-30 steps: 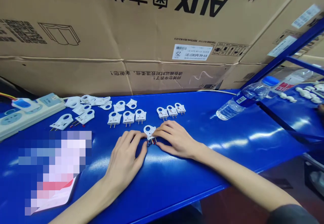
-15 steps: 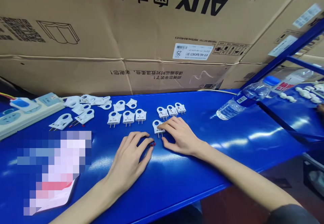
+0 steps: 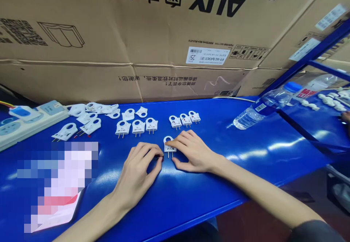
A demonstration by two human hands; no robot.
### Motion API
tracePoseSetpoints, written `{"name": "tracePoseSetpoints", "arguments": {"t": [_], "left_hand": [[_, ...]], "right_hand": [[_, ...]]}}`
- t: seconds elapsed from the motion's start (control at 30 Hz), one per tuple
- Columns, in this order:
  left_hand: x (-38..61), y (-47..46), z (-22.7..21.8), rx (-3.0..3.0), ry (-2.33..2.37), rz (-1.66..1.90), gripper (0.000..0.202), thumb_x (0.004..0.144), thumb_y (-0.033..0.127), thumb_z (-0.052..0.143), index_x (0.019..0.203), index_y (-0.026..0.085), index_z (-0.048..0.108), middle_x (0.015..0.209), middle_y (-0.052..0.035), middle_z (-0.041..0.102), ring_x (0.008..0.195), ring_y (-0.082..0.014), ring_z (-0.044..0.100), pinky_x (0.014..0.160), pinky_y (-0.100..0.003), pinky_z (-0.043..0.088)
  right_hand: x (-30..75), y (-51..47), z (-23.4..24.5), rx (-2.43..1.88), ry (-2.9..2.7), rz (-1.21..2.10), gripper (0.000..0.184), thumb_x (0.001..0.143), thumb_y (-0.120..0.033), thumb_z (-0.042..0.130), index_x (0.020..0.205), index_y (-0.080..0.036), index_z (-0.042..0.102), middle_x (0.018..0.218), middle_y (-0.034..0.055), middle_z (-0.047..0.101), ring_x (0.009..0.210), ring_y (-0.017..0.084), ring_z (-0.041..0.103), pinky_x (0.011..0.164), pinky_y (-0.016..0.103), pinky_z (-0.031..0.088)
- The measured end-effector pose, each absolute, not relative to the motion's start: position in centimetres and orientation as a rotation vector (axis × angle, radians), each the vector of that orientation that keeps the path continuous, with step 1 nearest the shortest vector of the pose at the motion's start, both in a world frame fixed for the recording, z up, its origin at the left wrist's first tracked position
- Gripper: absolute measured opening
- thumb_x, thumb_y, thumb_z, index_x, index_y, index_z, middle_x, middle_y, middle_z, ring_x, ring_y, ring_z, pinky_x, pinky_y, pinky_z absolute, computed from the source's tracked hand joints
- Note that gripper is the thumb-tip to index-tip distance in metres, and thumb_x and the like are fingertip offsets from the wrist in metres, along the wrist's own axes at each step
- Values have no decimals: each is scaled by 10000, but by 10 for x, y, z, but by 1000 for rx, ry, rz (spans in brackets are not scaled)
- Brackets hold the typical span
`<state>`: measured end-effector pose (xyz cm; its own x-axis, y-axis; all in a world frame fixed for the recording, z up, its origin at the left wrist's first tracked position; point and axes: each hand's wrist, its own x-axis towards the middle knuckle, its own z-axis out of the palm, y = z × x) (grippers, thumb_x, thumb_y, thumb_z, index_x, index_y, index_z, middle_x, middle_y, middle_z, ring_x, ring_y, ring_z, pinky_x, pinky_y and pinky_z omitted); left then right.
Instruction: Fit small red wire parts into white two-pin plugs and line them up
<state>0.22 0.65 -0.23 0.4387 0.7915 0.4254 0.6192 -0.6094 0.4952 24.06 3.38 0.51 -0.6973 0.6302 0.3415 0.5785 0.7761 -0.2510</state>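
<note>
A white two-pin plug (image 3: 170, 148) with a ring-shaped handle lies on the blue table, its pins toward me. My right hand (image 3: 191, 151) has its fingers on the plug's right side, with the thumb bent below near the pins. Just left of the pins, my left hand (image 3: 140, 165) is closed, thumb and index fingertips together. Something small and dark shows at those fingertips, too little to name. Behind my right hand stands a row of three similar plugs (image 3: 186, 120). Farther left are several more white plugs (image 3: 138, 127), some in a loose pile.
A power strip (image 3: 35, 120) with a plug in it lies at the left. A phone (image 3: 62, 198), partly blurred out, is at the front left. A water bottle (image 3: 257, 107) lies tilted at the right by a blue metal frame (image 3: 290, 72). A large cardboard box (image 3: 153, 45) backs the table.
The plug under my right hand has slid toward me and slightly left, along with that hand. My left fingertips have closed together; the small red thing seen there earlier is now mostly hidden.
</note>
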Motion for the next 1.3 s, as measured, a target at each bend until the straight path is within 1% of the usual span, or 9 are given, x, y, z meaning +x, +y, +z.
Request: {"name": "tracePoseSetpoints", "arguments": {"t": [0.23,0.33,0.5,0.67,0.8,0.9,1.0,1.17,1.3], "left_hand": [[4,7,0,2289,1212,1136,109,990,177,622,1025,243,701,988,-23,687,968,-180,632,864,-337,523],[5,6,2,2229,1210,1162,112,986,179,633,1002,246,721,969,-19,688,955,-171,636,850,-317,528],[5,6,5,2069,1269,1165,84,984,250,653,974,259,736,948,-8,718,943,-180,651,847,-331,536],[4,7,6,2000,1297,1163,87,978,289,660,954,262,739,953,-10,736,948,-189,663,861,-342,545],[5,6,6,1984,1283,1150,80,970,303,674,941,263,738,951,-1,733,948,-183,666,865,-335,538],[5,6,7,1979,1298,1144,83,972,304,671,941,269,739,964,2,734,960,-183,673,885,-340,540],[5,5,8,1964,1310,1170,80,963,315,685,933,269,743,957,-2,736,951,-186,682,870,-342,555],[6,3,10,1948,1310,1245,68,951,298,702,916,270,754,952,-2,733,915,-179,692,839,-340,574],[6,2,11,1958,1292,1288,53,944,252,710,928,275,755,947,8,725,902,-167,685,831,-329,565]], "right_hand": [[238,32,3,-798,-2538,168,389,947,-292,635,1305,-143,604,1114,68,736,980,215,590,861,375,431],[237,31,1,-749,-2524,136,358,989,-309,632,1308,-150,604,1114,65,754,979,205,598,854,364,432],[238,30,0,-730,-2503,59,276,1045,-259,587,1304,-171,624,1031,56,772,979,185,630,859,337,447],[236,29,0,-699,-2435,66,221,1044,-283,599,1229,-183,667,954,28,774,933,159,652,848,317,477],[234,28,0,-667,-2382,81,190,1046,-308,596,1164,-189,685,911,16,776,870,145,669,790,301,499],[233,28,2,-624,-2333,89,154,1039,-279,613,1134,-175,676,903,17,784,853,143,684,742,291,498],[233,28,3,-595,-2308,73,146,1032,-271,631,1121,-161,667,904,16,786,850,140,690,715,287,497],[234,28,1,-584,-2284,29,115,1029,-274,640,1076,-179,684,904,-5,788,826,127,679,699,279,506],[236,27,1,-595,-2372,-31,132,1021,-283,653,1112,-192,684,942,2,792,878,140,685,709,282,504]]}}
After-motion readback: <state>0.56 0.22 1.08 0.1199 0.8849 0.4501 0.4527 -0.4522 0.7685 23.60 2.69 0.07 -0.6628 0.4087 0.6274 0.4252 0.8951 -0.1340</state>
